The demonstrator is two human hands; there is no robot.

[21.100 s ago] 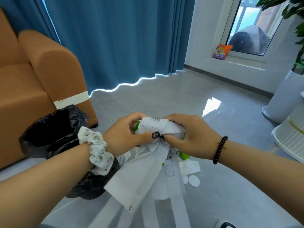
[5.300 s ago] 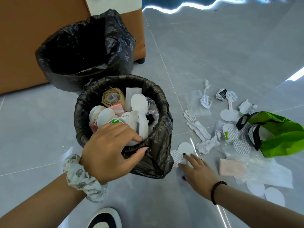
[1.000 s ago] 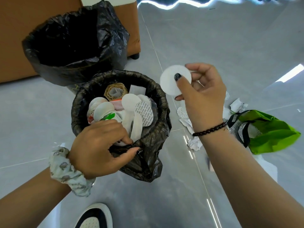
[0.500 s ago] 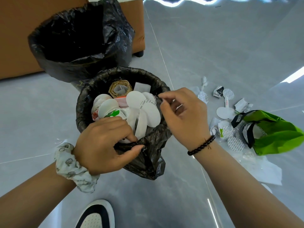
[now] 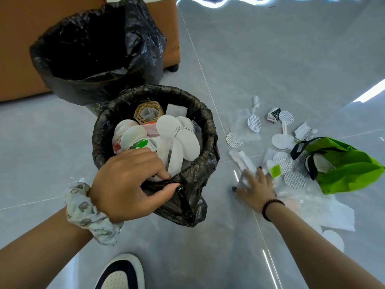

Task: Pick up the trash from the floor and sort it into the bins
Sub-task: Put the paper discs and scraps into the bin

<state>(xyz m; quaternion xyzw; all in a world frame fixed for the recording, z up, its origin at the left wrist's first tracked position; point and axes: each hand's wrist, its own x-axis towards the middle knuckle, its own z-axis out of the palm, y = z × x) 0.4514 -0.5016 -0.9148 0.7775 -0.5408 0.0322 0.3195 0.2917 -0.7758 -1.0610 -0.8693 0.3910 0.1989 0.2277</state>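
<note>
1. bright, even daylight; colours read clean, no noise.
2. strong glare strip along the top edge on the glossy floor (image 5: 281, 65), another bright patch at the right edge, thin light streaks at the bottom right.
3. shadows soft and weak; inside of the back bin liner (image 5: 93, 44) goes near black, no detail.
4. right hand (image 5: 255, 187) is motion-blurred, fingers smeared; left hand (image 5: 127, 184) sharp.
5. wide-angle distortion: floor tile lines bend, forearms stretch toward the bottom corners.
6. clear plastic near the green bag (image 5: 350, 167) is washed out.
</note>
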